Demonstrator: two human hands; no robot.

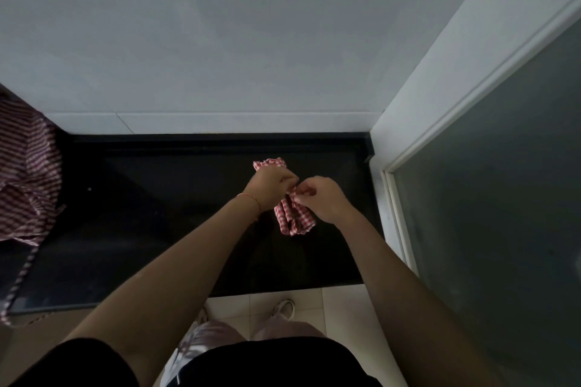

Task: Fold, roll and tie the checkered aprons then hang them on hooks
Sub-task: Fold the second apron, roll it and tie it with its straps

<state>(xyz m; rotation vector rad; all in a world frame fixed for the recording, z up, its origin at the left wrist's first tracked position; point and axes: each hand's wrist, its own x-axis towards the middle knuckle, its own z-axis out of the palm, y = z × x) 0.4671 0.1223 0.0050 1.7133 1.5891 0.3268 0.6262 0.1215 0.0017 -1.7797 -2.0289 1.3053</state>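
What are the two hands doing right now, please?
Left hand: grips the rolled apron and pinches its tie.
Right hand: pinches the tie over the roll.

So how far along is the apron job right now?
One red checkered apron looks rolled up on the black counter. The left hand and right hand pinch at its middle, apparently tying it. Another apron lies unfolded at the left. No hooks are visible, so hanging remains.

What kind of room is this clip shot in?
Probably a home kitchen or utility corner: a glossy black stone counter against a plain white wall, pale floor tiles below, and a frosted-glass door on the right.
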